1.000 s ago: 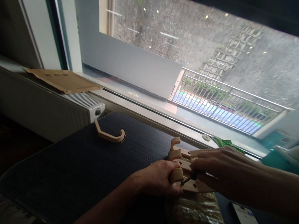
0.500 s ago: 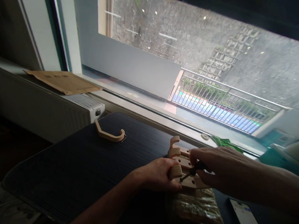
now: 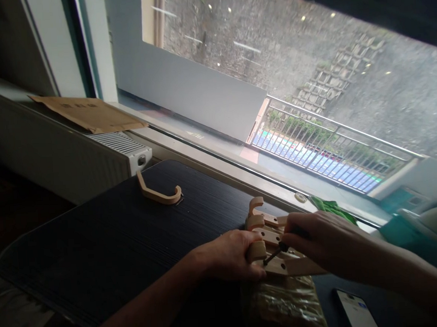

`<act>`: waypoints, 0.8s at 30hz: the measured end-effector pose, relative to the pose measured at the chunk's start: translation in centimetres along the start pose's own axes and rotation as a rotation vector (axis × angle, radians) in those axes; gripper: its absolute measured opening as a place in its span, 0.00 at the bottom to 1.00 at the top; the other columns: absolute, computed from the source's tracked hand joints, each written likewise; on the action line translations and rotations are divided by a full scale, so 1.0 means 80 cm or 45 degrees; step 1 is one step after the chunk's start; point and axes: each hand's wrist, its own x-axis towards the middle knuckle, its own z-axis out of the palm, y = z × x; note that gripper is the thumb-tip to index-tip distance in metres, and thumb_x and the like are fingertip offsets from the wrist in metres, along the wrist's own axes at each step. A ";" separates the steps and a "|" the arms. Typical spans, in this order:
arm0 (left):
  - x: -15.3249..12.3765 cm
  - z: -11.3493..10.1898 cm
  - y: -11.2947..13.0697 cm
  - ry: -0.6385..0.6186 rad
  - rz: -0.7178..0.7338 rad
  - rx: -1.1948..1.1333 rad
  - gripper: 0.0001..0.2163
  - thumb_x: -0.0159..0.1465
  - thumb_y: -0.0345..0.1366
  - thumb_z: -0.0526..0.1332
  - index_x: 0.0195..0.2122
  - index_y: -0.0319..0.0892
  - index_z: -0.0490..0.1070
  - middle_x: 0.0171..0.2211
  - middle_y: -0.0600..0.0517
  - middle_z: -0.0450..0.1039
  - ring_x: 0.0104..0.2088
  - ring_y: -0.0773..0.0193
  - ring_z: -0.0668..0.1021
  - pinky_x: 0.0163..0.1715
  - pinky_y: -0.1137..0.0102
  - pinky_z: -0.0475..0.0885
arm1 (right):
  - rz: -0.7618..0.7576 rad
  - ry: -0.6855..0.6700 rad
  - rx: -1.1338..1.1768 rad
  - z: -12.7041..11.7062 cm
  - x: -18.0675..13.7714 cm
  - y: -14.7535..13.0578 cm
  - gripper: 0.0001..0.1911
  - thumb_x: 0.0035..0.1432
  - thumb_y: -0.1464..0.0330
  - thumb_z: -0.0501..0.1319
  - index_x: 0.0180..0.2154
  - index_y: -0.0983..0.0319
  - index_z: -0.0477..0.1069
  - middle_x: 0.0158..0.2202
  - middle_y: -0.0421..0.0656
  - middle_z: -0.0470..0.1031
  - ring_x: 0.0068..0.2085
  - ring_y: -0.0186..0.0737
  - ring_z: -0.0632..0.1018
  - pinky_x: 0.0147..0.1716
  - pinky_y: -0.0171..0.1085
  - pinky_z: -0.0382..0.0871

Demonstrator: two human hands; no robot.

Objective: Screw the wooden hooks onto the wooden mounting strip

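Over the past second, a person's right hand [image 3: 315, 236] has shifted and lifted a little, so that more of the nearest hook's straight arm shows beneath it. The hand is closed around a screwdriver [image 3: 273, 255], whose tip sits about where it was, beside the hook's curl; this suggests that the tool is being turned in place. The left hand [image 3: 229, 256] grasps the curled ends, apparently steadying the work. Three wooden hooks [image 3: 257, 250] lie side by side at the window end of a dark table [image 3: 97, 240], seemingly on top of a block [image 3: 286, 307] in shiny clear wrap. They are pale and smooth, with rounded curls and flat arms marked by small dark holes. Whether a screw sits under the tip cannot be told.
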 end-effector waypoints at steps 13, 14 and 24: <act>0.001 0.003 -0.003 -0.032 -0.038 -0.101 0.12 0.51 0.39 0.64 0.37 0.44 0.69 0.32 0.57 0.71 0.32 0.65 0.74 0.30 0.75 0.67 | -0.389 0.010 0.023 -0.014 -0.018 -0.009 0.10 0.59 0.71 0.53 0.35 0.58 0.72 0.31 0.41 0.74 0.31 0.36 0.72 0.31 0.35 0.60; 0.001 0.003 -0.003 -0.027 -0.049 -0.094 0.12 0.51 0.39 0.64 0.37 0.44 0.69 0.32 0.57 0.71 0.32 0.64 0.74 0.30 0.75 0.67 | -0.419 0.019 0.028 -0.012 -0.017 -0.009 0.10 0.59 0.72 0.52 0.36 0.58 0.71 0.31 0.41 0.74 0.31 0.36 0.72 0.31 0.35 0.59; 0.001 0.003 -0.002 -0.006 -0.035 -0.035 0.12 0.51 0.39 0.64 0.36 0.44 0.69 0.32 0.57 0.72 0.33 0.64 0.74 0.32 0.74 0.67 | -0.053 -0.018 0.121 -0.007 -0.004 -0.002 0.13 0.62 0.61 0.50 0.31 0.59 0.69 0.26 0.38 0.71 0.27 0.34 0.68 0.25 0.34 0.52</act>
